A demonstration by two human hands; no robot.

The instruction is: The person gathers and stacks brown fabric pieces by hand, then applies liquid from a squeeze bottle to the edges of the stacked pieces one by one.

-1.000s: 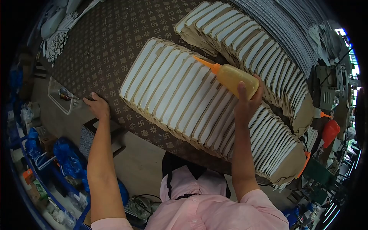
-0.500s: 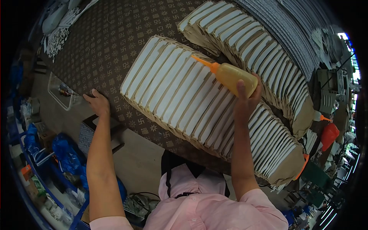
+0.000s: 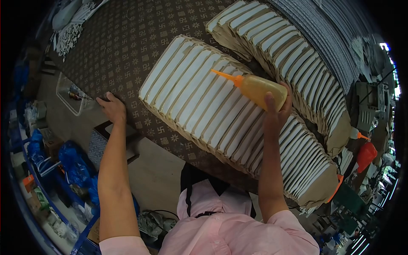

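Note:
My right hand (image 3: 278, 106) is wrapped round a clear squeeze bottle (image 3: 261, 91) of yellowish liquid. Its orange nozzle points left, over a long fanned row of brown paper pieces with white strips (image 3: 187, 85). Behind that row lies a second fanned row (image 3: 280, 42), curving down to the right. My left hand (image 3: 114, 109) rests at the near left edge of the patterned brown table cover (image 3: 140, 55), fingers apart and holding nothing.
Beyond the left table edge is a clear plastic basket (image 3: 70, 95). Blue plastic bags (image 3: 74, 159) sit lower left. At right are a red object (image 3: 366, 156) and another orange-tipped bottle (image 3: 359, 134). Long grey strips (image 3: 327, 38) lie at the upper right.
The view has shifted slightly, so the rows sit a little farther right. The bottle's nozzle now lies slightly lower and farther left over the near row. Both hands keep their hold and pose.

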